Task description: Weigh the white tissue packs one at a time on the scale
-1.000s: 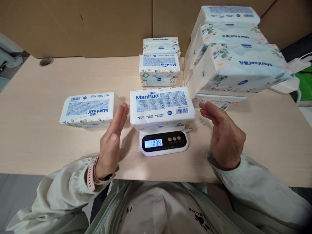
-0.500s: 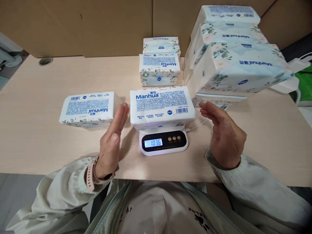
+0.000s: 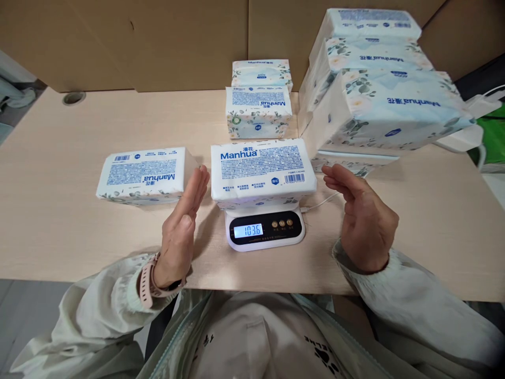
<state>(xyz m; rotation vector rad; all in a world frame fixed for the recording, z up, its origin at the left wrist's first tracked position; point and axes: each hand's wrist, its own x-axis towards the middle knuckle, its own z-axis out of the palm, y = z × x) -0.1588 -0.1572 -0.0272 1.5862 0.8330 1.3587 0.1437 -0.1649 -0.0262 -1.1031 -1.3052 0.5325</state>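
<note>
A white and blue pack of tissues (image 3: 262,171) lies on a small white digital scale (image 3: 265,231), whose lit display reads 103.6. To its left my left hand (image 3: 179,231) is held upright on edge, fingers stretched out, apart from that pack. Just beyond those fingers sits a second tissue pack (image 3: 142,175); whether they touch it I cannot tell. My right hand (image 3: 363,221) stands on the other side of the scale, fingers extended toward the weighed pack without touching it. Neither hand holds anything.
Two tissue packs (image 3: 258,113) stand one behind the other beyond the scale. A tall stack of tissue packs (image 3: 394,110) rises at the back right. A white cable (image 3: 321,202) runs from the scale's right side. Cardboard (image 3: 177,47) walls off the back of the table (image 3: 51,221).
</note>
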